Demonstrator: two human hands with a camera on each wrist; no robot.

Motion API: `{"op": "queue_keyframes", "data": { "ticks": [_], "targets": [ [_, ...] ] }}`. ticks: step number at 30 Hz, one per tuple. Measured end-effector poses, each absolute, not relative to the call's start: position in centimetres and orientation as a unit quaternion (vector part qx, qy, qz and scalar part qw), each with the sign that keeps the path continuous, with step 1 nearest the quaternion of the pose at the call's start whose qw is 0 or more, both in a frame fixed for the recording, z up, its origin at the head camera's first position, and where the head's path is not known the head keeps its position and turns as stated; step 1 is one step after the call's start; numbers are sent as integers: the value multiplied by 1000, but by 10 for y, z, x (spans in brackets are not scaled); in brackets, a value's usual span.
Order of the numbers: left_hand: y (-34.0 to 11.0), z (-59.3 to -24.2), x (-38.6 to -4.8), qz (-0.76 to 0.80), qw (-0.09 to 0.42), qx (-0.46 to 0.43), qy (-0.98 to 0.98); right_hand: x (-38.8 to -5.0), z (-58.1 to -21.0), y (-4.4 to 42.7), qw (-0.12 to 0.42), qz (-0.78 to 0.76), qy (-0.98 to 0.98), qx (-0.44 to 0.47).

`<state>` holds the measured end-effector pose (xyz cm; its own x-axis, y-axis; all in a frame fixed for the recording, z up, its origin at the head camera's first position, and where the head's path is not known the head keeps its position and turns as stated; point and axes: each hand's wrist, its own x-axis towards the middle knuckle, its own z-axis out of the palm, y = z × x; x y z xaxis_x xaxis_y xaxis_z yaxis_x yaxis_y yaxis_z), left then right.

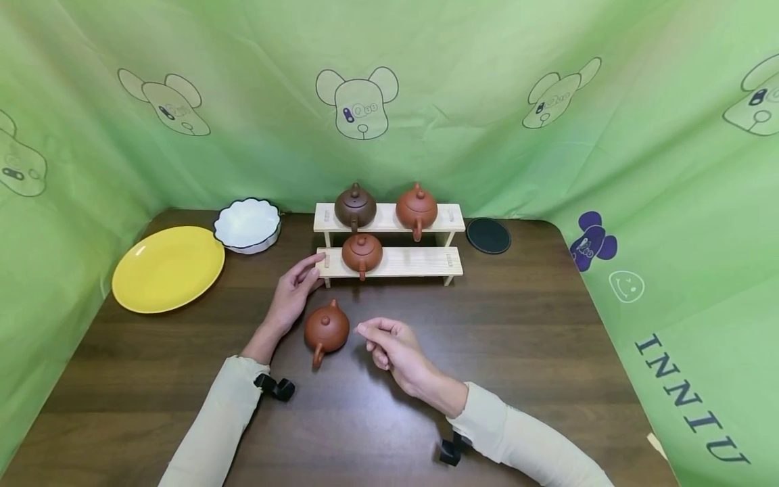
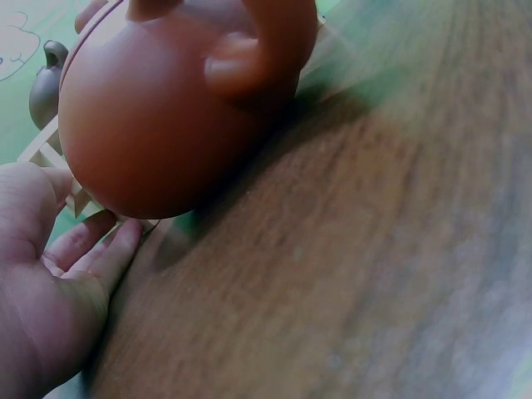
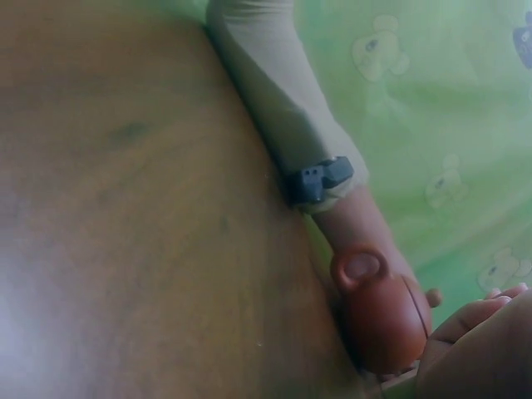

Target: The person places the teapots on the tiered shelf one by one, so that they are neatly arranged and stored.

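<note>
The left hand [image 1: 293, 294] reaches the left end of the lower wooden shelf [image 1: 420, 262], with its fingertips touching that end. Beside this hand, a reddish-brown teapot [image 1: 326, 329] stands on the table, its handle towards the front. In the left wrist view the same teapot [image 2: 174, 108] looms large and partly hides the shelf. Just right of it hovers the right hand [image 1: 398, 352], fingers loosely curled and nothing held. A second reddish-brown teapot [image 1: 362, 253] sits on the lower shelf. The upper shelf [image 1: 387, 218] bears a dark brown teapot [image 1: 355, 207] and an orange-brown one [image 1: 416, 207].
To the left lie a yellow oval plate [image 1: 167, 270] and a white scalloped bowl [image 1: 247, 226]. A dark round coaster [image 1: 489, 235] is right of the shelves. Green printed cloth [image 1: 456, 135] encloses the wooden table [image 1: 517, 352] at the back and sides.
</note>
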<state>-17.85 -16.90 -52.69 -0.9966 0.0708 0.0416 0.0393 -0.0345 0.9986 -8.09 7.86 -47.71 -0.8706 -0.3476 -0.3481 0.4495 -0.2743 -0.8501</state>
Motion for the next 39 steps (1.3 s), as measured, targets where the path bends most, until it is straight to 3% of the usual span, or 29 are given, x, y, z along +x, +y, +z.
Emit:
{"op": "queue_keyframes", "data": {
  "ticks": [39],
  "targets": [
    [-170,-525,-178,709,11,42,703,-57,-503,58,400,-747,531,8]
  ]
}}
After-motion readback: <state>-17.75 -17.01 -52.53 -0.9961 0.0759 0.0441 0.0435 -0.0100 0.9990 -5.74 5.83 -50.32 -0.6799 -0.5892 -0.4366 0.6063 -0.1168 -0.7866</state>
